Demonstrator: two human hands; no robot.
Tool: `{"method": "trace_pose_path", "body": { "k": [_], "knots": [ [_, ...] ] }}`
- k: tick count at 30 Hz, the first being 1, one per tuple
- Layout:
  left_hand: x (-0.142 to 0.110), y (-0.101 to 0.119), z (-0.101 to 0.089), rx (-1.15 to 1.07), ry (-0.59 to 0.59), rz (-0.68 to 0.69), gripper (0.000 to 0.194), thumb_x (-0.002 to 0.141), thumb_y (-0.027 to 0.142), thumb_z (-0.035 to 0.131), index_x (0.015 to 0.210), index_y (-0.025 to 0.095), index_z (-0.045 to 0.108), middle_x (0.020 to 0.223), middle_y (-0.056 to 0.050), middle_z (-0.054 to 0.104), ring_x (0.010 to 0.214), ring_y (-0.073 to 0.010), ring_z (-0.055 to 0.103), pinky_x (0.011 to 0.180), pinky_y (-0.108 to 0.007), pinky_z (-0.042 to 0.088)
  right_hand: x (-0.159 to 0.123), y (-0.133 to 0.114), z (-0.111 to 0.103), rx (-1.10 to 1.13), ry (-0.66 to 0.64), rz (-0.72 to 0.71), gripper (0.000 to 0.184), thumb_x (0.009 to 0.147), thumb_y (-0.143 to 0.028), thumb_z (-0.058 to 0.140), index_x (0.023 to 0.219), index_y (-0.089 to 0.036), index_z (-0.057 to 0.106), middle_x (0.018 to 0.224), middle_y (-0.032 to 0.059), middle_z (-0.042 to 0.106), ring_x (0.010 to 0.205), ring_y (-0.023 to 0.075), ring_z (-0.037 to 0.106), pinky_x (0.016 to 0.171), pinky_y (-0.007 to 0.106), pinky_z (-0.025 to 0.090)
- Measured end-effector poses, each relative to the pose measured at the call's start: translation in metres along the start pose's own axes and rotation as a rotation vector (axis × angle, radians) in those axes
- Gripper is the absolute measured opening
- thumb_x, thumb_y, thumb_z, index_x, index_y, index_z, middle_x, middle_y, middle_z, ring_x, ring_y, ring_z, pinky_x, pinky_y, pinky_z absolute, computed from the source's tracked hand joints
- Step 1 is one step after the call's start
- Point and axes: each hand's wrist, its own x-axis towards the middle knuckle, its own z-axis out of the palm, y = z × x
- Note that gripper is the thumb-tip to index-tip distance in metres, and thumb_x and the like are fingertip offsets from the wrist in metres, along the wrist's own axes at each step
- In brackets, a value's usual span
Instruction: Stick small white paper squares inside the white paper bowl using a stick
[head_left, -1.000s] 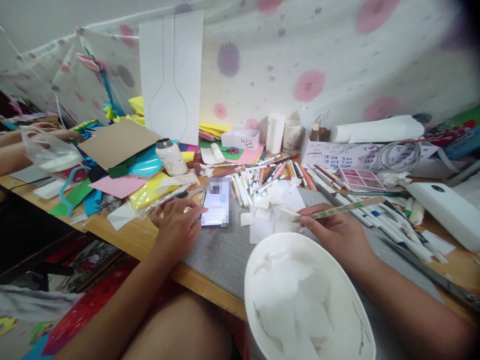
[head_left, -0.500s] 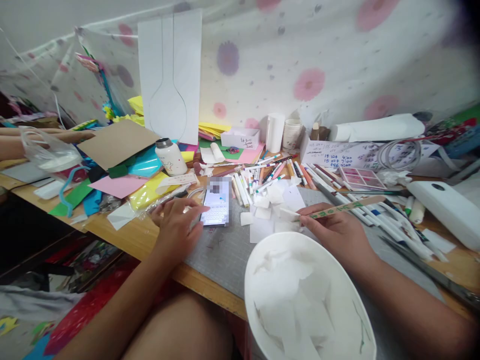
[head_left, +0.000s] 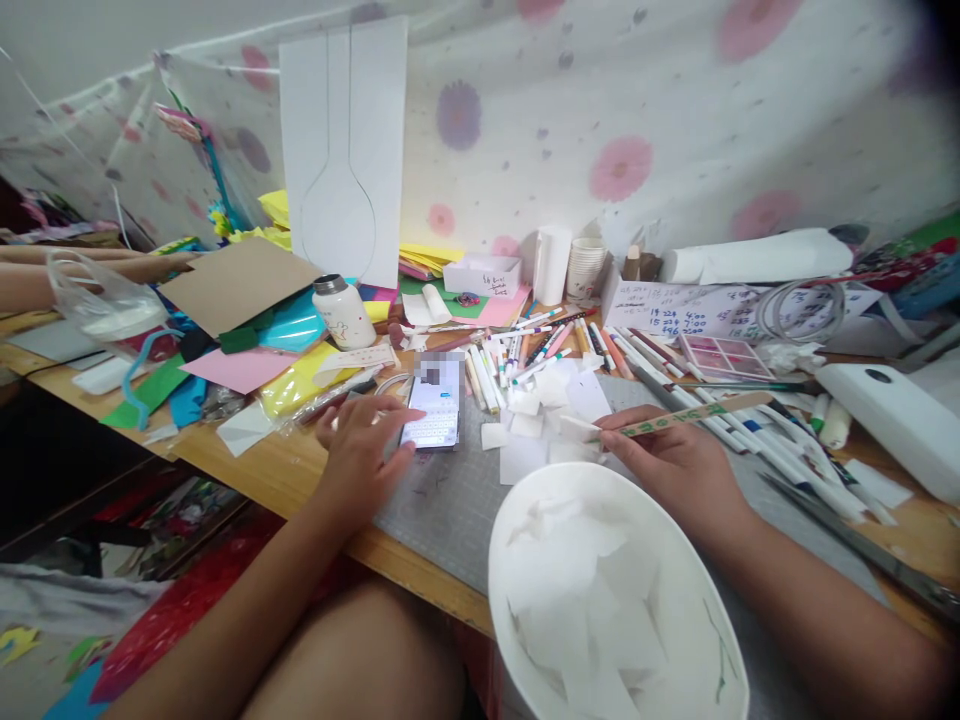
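A wooden table point(head_left: 285, 480) is crowded with pens point(head_left: 484, 380) and coloured paper point(head_left: 236, 370). On it, the phone point(head_left: 431, 428) is touched by the left hand point(head_left: 356, 450), its fingers spread apart. A wooden stick point(head_left: 701, 412) is pinched by the right hand point(head_left: 671, 455) beside loose scraps point(head_left: 527, 425); these could be scattered by a careless sweep, and the white bowl point(head_left: 686, 570) could be tipped if knocked by the right forearm.

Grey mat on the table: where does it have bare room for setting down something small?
On the grey mat, a bare patch lies below the phone, between the left hand and the white container. Some bare table shows along its near edge, below white paper, left of that hand. Paper scraps crowd the mat above the container; markers crowd beyond them.
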Motion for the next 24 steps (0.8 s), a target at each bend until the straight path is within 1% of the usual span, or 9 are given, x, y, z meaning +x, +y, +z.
{"method": "trace_pose_path", "body": {
  "k": [2,4,8,12,19,24],
  "knots": [
    [0.0003,-0.0060,0.0004,0.021,0.051,-0.073,0.035,0.092,0.022,0.049,0.111,0.026,0.077,0.120,-0.012,0.066,0.118,-0.0360,0.058,0.107,-0.064,0.035,-0.0003,0.0000,-0.0003,-0.005,0.004,-0.001,0.024,0.083,-0.043,0.067,0.074,-0.024,0.078,0.087,0.0066,0.083,0.071,0.0244,0.076,0.066,0.035,0.059],
    [0.0005,-0.0093,0.0013,0.037,0.062,-0.099,0.033,0.091,0.022,0.050,0.109,0.026,0.078,0.119,-0.011,0.066,0.116,-0.0359,0.059,0.106,-0.063,0.035,-0.0006,-0.0003,-0.0007,-0.010,0.003,-0.003,0.022,0.082,-0.042,0.067,0.073,-0.025,0.078,0.088,0.0063,0.083,0.071,0.0244,0.076,0.066,0.035,0.059],
    [0.0003,-0.0084,0.0037,0.051,0.034,-0.073,0.031,0.088,0.022,0.055,0.109,0.029,0.077,0.117,-0.009,0.067,0.117,-0.0337,0.058,0.108,-0.061,0.034,-0.0007,-0.0018,-0.0012,-0.019,0.000,-0.005,0.021,0.082,-0.039,0.066,0.072,-0.025,0.078,0.088,0.0059,0.083,0.071,0.0244,0.076,0.064,0.034,0.058],
    [-0.0002,-0.0059,0.0047,0.057,0.025,-0.038,0.031,0.087,0.021,0.057,0.107,0.032,0.076,0.115,-0.007,0.068,0.118,-0.0330,0.057,0.110,-0.062,0.031,-0.0003,-0.0026,-0.0011,-0.029,0.006,-0.008,0.020,0.083,-0.038,0.067,0.071,-0.025,0.077,0.088,0.0055,0.083,0.071,0.0248,0.077,0.064,0.034,0.059],
    [-0.0059,-0.0075,-0.0013,0.043,0.071,0.004,0.028,0.086,0.019,0.055,0.097,0.030,0.078,0.113,-0.008,0.068,0.117,-0.0312,0.059,0.108,-0.059,0.033,-0.0005,-0.0025,-0.0016,-0.026,0.008,-0.018,0.020,0.084,-0.040,0.067,0.073,-0.026,0.078,0.086,0.0046,0.083,0.070,0.0246,0.076,0.063,0.034,0.059],
    [-0.0087,-0.0085,-0.0034,0.046,0.069,0.023,0.028,0.083,0.017,0.056,0.089,0.031,0.080,0.109,-0.006,0.069,0.117,-0.0325,0.059,0.108,-0.060,0.032,-0.0005,0.0007,-0.0012,-0.027,-0.001,-0.018,0.021,0.084,-0.039,0.066,0.072,-0.026,0.078,0.087,0.0049,0.082,0.070,0.0252,0.077,0.064,0.035,0.059]
  ]
}}
